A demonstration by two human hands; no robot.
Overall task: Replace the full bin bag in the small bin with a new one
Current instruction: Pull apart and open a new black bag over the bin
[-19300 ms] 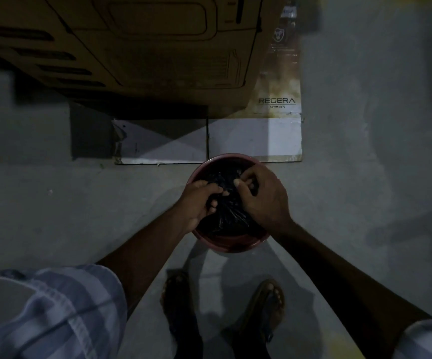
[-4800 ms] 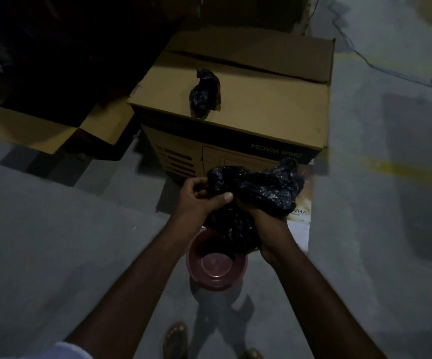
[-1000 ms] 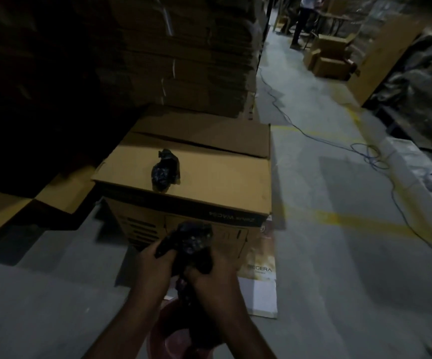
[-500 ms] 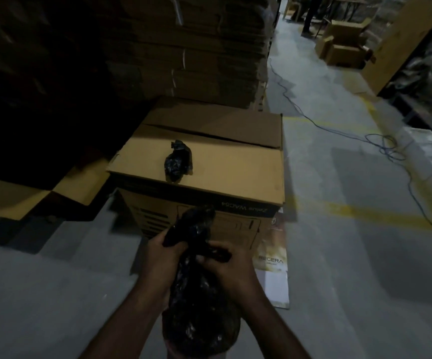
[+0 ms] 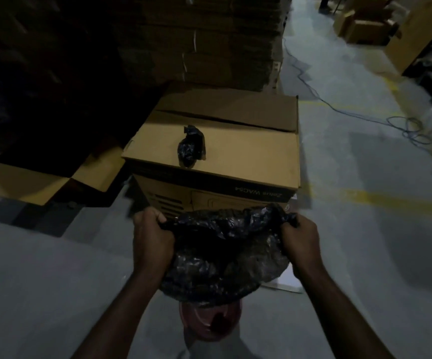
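I see both hands raised over the bin, each clamped on the black bag. The left hand has its fingers curled over the bag's left edge; the right hand grips the right edge the same way. The bag is stretched between them and sags in a crumpled bulge below the hands. I cannot tell whether its mouth is open. The red bin stands on the floor directly beneath, its top partly hidden by the bag; bag and bin appear apart. A second, balled-up black bag lies on top of the box ahead, near its front edge. A cable trails across the floor to the right.
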